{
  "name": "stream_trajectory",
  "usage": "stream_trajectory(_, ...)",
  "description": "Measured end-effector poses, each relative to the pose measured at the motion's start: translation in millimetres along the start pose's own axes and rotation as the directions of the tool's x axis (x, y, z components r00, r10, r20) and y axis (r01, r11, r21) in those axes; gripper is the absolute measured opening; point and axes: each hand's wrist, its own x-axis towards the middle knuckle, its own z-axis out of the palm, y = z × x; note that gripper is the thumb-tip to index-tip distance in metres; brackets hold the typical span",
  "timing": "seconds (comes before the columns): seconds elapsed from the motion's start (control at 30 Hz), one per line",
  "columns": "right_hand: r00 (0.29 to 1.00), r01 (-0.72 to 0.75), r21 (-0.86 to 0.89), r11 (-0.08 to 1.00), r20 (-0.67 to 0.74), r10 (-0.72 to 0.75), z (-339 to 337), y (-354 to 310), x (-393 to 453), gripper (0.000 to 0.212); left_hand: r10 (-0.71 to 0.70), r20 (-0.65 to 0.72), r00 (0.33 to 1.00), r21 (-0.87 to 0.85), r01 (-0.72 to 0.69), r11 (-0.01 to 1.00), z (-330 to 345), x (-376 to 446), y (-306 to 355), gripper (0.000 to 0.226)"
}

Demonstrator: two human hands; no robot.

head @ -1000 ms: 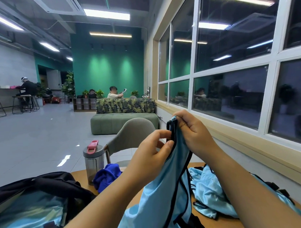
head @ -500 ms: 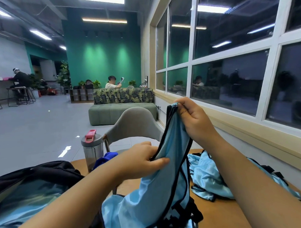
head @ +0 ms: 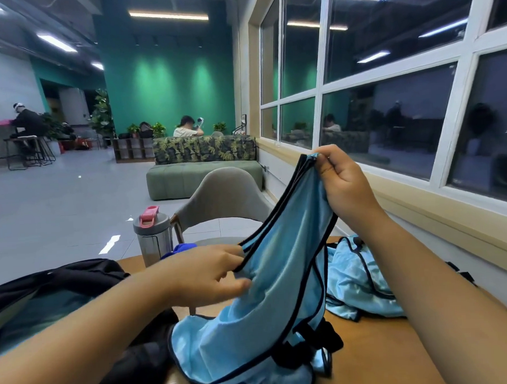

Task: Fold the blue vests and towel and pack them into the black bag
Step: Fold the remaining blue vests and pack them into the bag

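The light blue vest (head: 268, 320) is held above the worktop (head: 395, 350) near edge. Left hand (head: 203, 277) grip: fingers curled on the black-trimmed edge. Right hand (head: 344, 183) grip: pinching the raised strap end. Step in hand: aligning straps for folding. Next, lay it flat. Second vest (head: 362, 283) lies toward the right edge; black bag (head: 57, 287) at the left edge; blue towel (head: 179, 249) beyond it.

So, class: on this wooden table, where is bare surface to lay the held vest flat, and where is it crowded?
Bare wood shows at the table's near right, between the held vest and the right forearm, below the crumpled vest. A thin strip lies beside the water bottle. The left is crowded: black bag, blue towel.
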Motion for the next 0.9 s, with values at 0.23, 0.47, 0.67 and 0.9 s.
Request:
stream_trajectory(0.23, 0.996, -0.044, -0.170, 0.985, -0.081, 0.031, -6, 10, 20, 0.018, 0.016, -0.285, 0.958, 0.169, 0.034, 0.985, -56, -5, -26, 0.052)
stream_trajectory(0.47, 0.993, 0.005, -0.367, 0.930, -0.108, -0.047, -10, -23, 72, 0.022, 0.025, -0.439, 0.898, 0.301, 0.121, 0.946, -142, -4, -21, 0.019)
stream_trajectory(0.67, 0.975, 0.114, -0.511, 0.852, -0.108, -0.195, -16, -64, 115, 0.031, 0.009, -0.492, 0.870, 0.288, 0.153, 0.945, -165, -15, 2, 0.020)
stream_trajectory(0.9, 0.963, 0.201, -0.534, 0.821, -0.044, -0.265, -4, -75, 117, 0.029, 0.086, -0.325, 0.942, 0.371, 0.044, 0.927, -148, -29, 15, 0.070)
